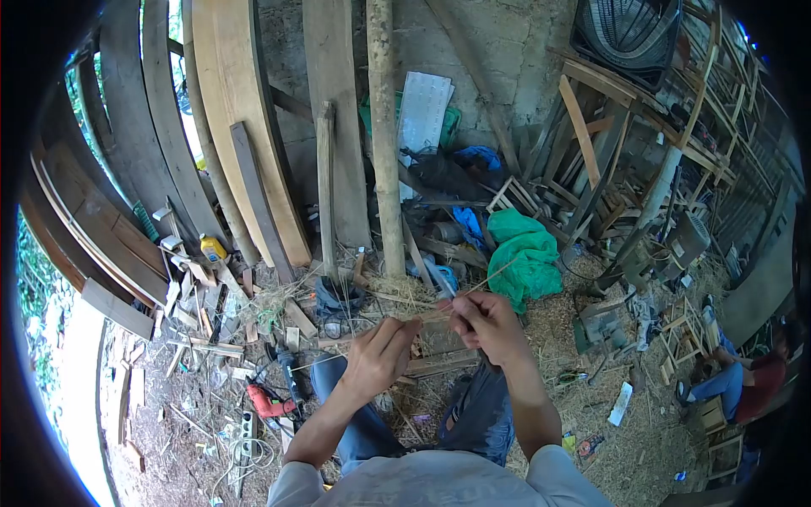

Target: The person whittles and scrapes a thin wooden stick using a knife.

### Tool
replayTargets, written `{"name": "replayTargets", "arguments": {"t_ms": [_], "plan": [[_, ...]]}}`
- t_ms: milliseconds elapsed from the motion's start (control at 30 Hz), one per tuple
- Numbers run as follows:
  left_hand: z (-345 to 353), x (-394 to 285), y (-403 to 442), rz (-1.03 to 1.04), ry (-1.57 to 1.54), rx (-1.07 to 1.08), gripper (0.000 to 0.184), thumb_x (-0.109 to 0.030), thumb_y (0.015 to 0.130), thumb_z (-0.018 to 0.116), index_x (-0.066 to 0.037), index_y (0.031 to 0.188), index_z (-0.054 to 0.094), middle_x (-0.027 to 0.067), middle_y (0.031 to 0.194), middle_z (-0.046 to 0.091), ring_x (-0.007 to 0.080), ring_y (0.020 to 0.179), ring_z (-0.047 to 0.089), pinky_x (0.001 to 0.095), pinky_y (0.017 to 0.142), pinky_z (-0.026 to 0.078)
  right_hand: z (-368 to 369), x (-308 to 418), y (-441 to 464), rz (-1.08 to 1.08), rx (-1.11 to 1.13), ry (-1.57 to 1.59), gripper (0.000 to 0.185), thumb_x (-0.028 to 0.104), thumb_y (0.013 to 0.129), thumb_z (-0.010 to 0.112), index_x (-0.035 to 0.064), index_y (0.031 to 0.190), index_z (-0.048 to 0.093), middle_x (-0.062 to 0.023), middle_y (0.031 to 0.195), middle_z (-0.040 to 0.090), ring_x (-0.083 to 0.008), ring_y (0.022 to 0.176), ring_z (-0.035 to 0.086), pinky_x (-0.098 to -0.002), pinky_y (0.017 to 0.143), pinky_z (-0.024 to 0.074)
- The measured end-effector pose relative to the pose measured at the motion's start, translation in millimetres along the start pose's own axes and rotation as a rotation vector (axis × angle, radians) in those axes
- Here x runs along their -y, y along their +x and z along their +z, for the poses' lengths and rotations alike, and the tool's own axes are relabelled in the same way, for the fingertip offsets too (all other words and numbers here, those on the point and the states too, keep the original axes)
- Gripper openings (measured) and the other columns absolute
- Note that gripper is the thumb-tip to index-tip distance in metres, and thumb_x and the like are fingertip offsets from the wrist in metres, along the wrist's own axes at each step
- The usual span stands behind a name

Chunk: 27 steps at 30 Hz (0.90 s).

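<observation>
My left hand (380, 359) is closed, its fingers pinching a thin pale strip (308, 364) that looks like cane or bamboo. One end of the strip sticks out to the left of this hand. My right hand (490, 329) is closed round a knife (446, 286), whose narrow grey blade points up and away from me. The strip passes by the blade at my right fingers, and its far end (507, 264) slants up to the right. Most of the knife's handle is hidden in my palm. Both hands are close together above my knees.
A red power drill (269, 400) and a cable (245, 452) lie on the floor at left. Planks (245, 127) lean against the wall. A green plastic bag (524, 253) is ahead right. Another person (743, 380) sits at far right. Wood scraps and shavings litter the ground.
</observation>
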<state>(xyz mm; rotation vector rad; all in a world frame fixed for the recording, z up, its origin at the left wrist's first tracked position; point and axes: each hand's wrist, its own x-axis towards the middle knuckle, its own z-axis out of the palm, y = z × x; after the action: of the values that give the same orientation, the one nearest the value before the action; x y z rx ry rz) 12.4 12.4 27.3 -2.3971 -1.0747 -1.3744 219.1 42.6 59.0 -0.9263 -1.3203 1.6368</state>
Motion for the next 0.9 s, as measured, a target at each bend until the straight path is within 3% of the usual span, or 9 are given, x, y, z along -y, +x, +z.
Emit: {"name": "replayTargets", "arguments": {"t_ms": [300,367,433,567,600,667,767,833,900], "plan": [[1,4,-10,-0.007,0.009,0.074,0.025,0.007,0.071,0.065,0.001,0.095,0.064,0.0071,0.074,0.054,0.0202,0.058,0.058,0.0324,0.048,0.046,-19,-10,7,0.059,-0.037,0.042,0.022,0.015,0.098,0.051,-0.0034,0.101,0.064,0.0037,0.064,0.047,-0.0014,0.046,0.033,-0.0180,0.041,0.0252],[-4,10,-20,-0.016,0.027,0.101,0.027,0.005,0.072,0.064,0.000,0.098,0.063,0.0063,0.075,0.051,0.0199,0.061,0.057,0.0333,0.049,0.046,-33,-16,11,-0.084,-0.441,-0.223,0.024,0.018,0.098,0.051,-0.0017,0.095,0.064,0.0043,0.064,0.047,-0.0012,0.046,0.032,-0.0175,0.040,0.0256],[-19,25,-32,-0.222,0.076,0.023,0.023,0.005,0.074,0.063,0.000,0.097,0.063,0.0071,0.073,0.050,0.0212,0.058,0.056,0.0336,0.049,0.046,-89,0,7,-0.185,-0.594,-0.010,0.026,0.025,0.097,0.052,0.0010,0.096,0.064,0.0049,0.062,0.047,-0.0008,0.046,0.033,-0.0173,0.039,0.0265],[-13,29,-26,-0.127,0.077,0.008,0.020,0.003,0.076,0.065,0.000,0.096,0.063,0.0074,0.073,0.050,0.0225,0.055,0.055,0.0329,0.047,0.045,-74,-3,0,-0.106,-0.368,0.018,0.030,0.030,0.097,0.053,0.0034,0.107,0.062,0.0045,0.062,0.047,-0.0007,0.046,0.035,-0.0175,0.039,0.0273],[-7,24,-23,-0.168,0.068,0.023,0.018,0.008,0.074,0.066,0.000,0.090,0.064,0.0084,0.077,0.060,0.0240,0.058,0.061,0.0331,0.050,0.049,-52,-6,-2,-0.056,-0.286,0.012,0.032,0.031,0.097,0.053,0.0036,0.111,0.061,0.0040,0.062,0.048,-0.0010,0.047,0.035,-0.0174,0.039,0.0277],[3,19,-15,-0.123,0.041,0.024,0.018,0.008,0.073,0.067,0.000,0.089,0.064,0.0081,0.076,0.060,0.0236,0.058,0.060,0.0327,0.049,0.048,-17,-14,-6,-0.017,-0.118,0.046,0.030,0.027,0.099,0.051,0.0031,0.114,0.060,0.0027,0.063,0.049,-0.0017,0.047,0.035,-0.0175,0.041,0.0274],[9,12,-7,-0.036,0.026,0.042,0.019,0.006,0.071,0.069,0.001,0.089,0.064,0.0078,0.078,0.060,0.0224,0.057,0.059,0.0316,0.049,0.048,12,-23,0,-0.022,-0.024,0.061,0.028,0.023,0.099,0.049,0.0003,0.114,0.059,0.0018,0.064,0.050,-0.0022,0.048,0.035,-0.0184,0.042,0.0268],[8,13,-8,0.073,0.052,0.046,0.031,0.003,0.070,0.066,0.001,0.101,0.063,0.0058,0.075,0.048,0.0184,0.063,0.057,0.0314,0.052,0.047,5,-23,6,0.003,-0.059,0.092,0.027,0.020,0.100,0.049,-0.0014,0.113,0.059,0.0017,0.064,0.050,-0.0022,0.048,0.035,-0.0189,0.042,0.0260],[9,16,-9,0.090,0.050,0.064,0.033,0.003,0.069,0.066,0.002,0.102,0.062,0.0057,0.075,0.048,0.0184,0.064,0.057,0.0315,0.052,0.047,-2,-20,9,0.031,-0.085,0.109,0.027,0.018,0.100,0.048,-0.0032,0.112,0.059,0.0015,0.065,0.050,-0.0022,0.048,0.034,-0.0195,0.042,0.0252]]}}
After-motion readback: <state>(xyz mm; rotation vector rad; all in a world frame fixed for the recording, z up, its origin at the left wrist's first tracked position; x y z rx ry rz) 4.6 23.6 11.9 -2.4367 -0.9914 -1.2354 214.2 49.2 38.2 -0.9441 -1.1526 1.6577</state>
